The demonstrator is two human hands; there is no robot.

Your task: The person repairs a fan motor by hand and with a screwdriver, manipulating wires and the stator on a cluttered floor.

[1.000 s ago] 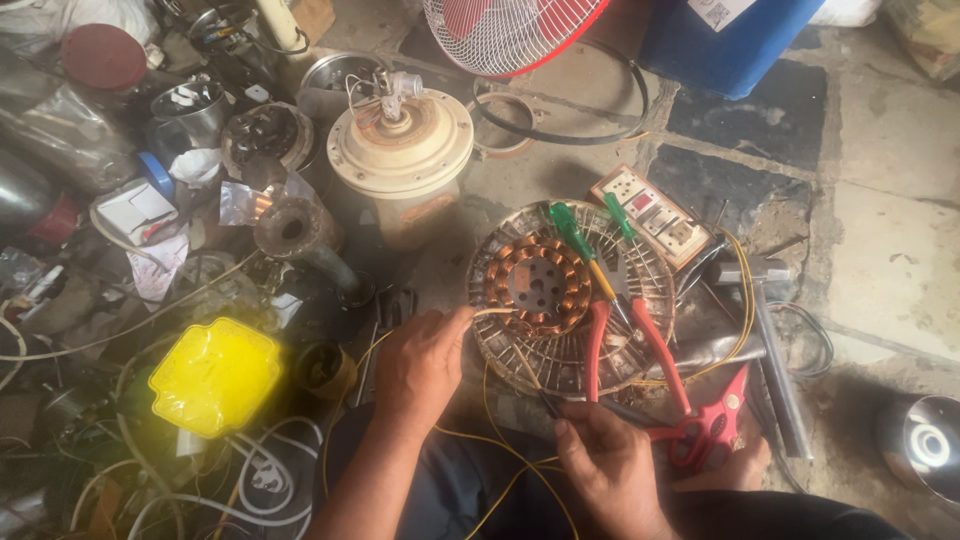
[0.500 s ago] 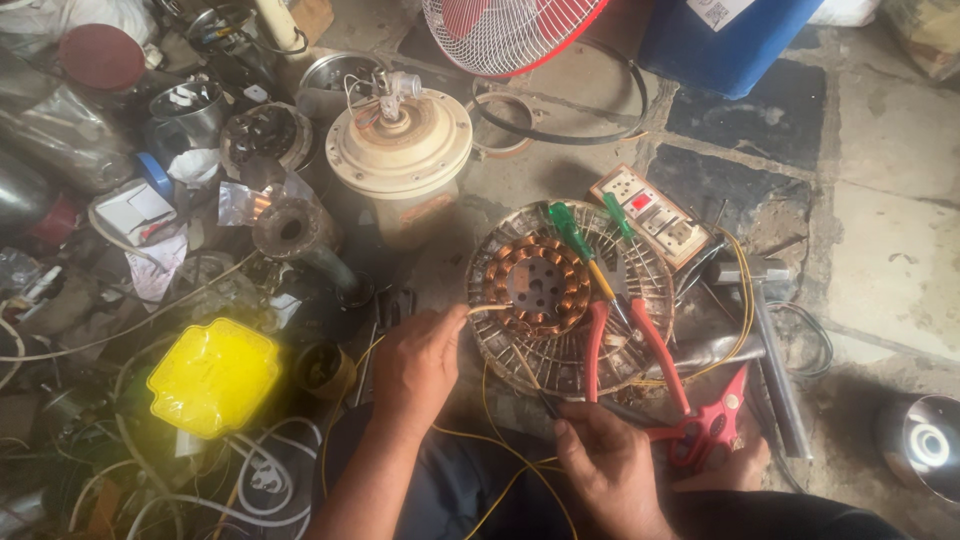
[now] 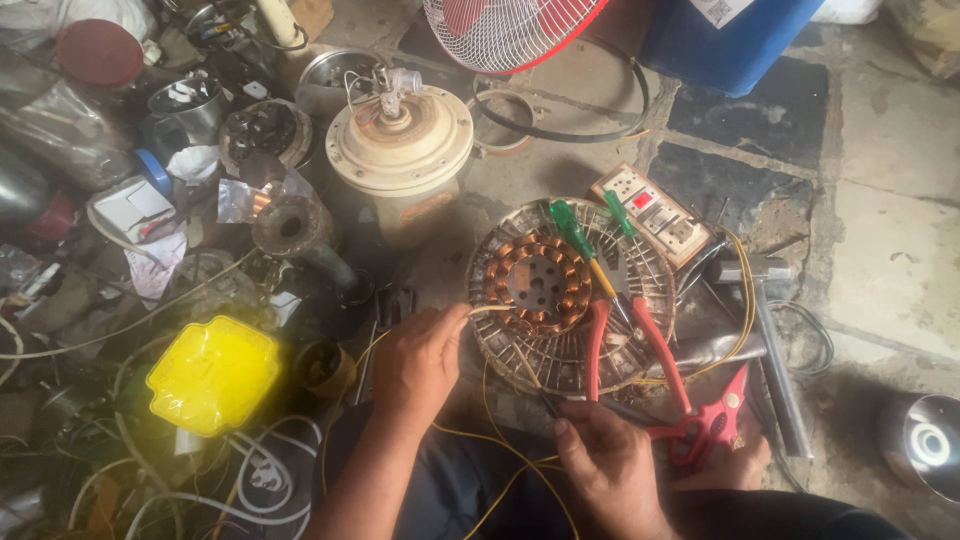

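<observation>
A round fan motor stator (image 3: pixel 520 232) with copper windings (image 3: pixel 500 272) lies on the floor in front of me. My left hand (image 3: pixel 420 360) pinches a thin pale wire (image 3: pixel 492 310) at the stator's near-left edge. My right hand (image 3: pixel 608 465) rests below the stator, fingers curled on a yellow wire (image 3: pixel 500 450) that runs across my lap. Red-handled pliers (image 3: pixel 640 340) and two green-handled screwdrivers (image 3: pixel 572 230) lie across the stator. Red scissors (image 3: pixel 712 425) lie just right of my right hand.
A cream ceiling-fan motor housing (image 3: pixel 402 140) stands behind the stator, a white switch board (image 3: pixel 652 215) to its right. A yellow plastic lid (image 3: pixel 213 373) and tangled white wires (image 3: pixel 250 470) are at left. Red fan grille (image 3: pixel 505 30), blue drum (image 3: pixel 730 40), hammer (image 3: pixel 770 350), scrap parts (image 3: pixel 170 150) surround.
My left hand has shifted slightly along the stator's edge with the wire. My right hand and the tools stay where they were.
</observation>
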